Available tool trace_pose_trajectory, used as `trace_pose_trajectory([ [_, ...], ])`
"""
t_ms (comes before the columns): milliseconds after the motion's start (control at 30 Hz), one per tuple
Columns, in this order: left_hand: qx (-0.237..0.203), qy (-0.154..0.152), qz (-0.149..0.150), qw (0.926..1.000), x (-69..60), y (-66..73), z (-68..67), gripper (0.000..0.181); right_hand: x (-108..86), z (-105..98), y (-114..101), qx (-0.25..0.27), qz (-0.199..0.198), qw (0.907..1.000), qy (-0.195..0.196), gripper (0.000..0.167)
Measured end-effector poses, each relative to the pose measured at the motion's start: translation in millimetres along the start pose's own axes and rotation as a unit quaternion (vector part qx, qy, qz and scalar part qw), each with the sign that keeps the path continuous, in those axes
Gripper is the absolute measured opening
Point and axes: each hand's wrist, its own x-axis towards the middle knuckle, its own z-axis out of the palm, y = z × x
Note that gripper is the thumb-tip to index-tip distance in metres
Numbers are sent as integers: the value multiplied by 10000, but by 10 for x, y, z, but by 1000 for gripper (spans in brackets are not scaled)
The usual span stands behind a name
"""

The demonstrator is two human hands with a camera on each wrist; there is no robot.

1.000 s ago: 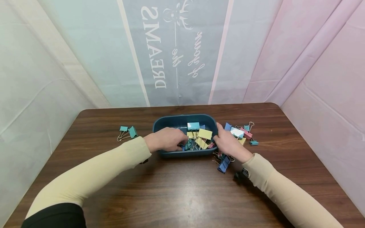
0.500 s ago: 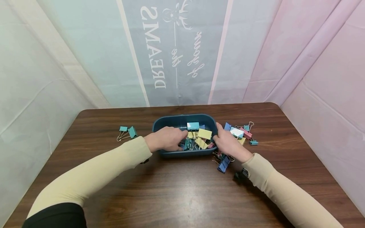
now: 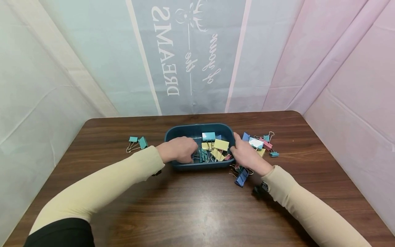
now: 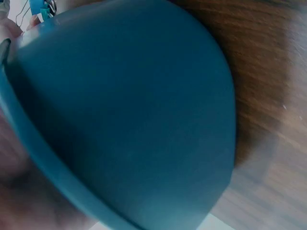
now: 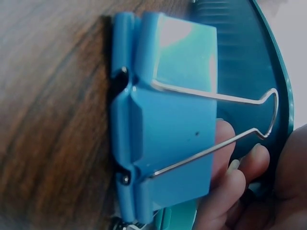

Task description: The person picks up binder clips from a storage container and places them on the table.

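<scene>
A dark teal bin (image 3: 203,166) holds binder clips, among them a yellow one (image 3: 221,144) and a light blue one (image 3: 208,136). My left hand (image 3: 179,150) reaches over the front wall into the bin's left part; its fingertips are hidden, so what they touch cannot be made out. The left wrist view is filled by the bin's outer wall (image 4: 134,115). With my right hand (image 3: 247,154) I grip the bin's right end, thumb at the rim. In the right wrist view a blue clip (image 5: 182,115) stands before the curled fingers (image 5: 228,191).
Right of the bin lies a pile of clips, with a light blue (image 3: 256,143) and a pink one (image 3: 266,144). A dark blue clip (image 3: 241,177) lies nearer the front. Teal clips (image 3: 143,142) lie on the wooden table (image 3: 197,212) at the left. Fabric hangs behind.
My left hand has drawn leftward inside the bin, away from the clips, and its fingers now point more downward. The right hand keeps its hold on the bin.
</scene>
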Motion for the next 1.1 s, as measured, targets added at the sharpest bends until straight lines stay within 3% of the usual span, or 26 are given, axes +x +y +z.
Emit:
trace_pose_trajectory([
  [400, -182, 47, -277, 9994, -199, -226, -173, 23, 6, -5, 13, 21, -13, 10000, 1, 65],
  [600, -244, 485, -458, 9975, -447, -367, -262, 24, 8, 12, 7, 5, 34, 10000, -43, 65],
  [800, -355, 1177, -489, 9912, -749, -541, -360, 17, 7, 12, -4, -15, 34, 10000, -42, 65],
  [933, -368, 1329, -544, 9890, -904, -693, -333, 12, 6, 7, 5, 13, -2, 10000, -23, 65],
  [1100, -414, 1034, -793, 9906, -1041, -869, -170, 11, 6, 9, 17, 48, 10, 10000, 7, 64],
])
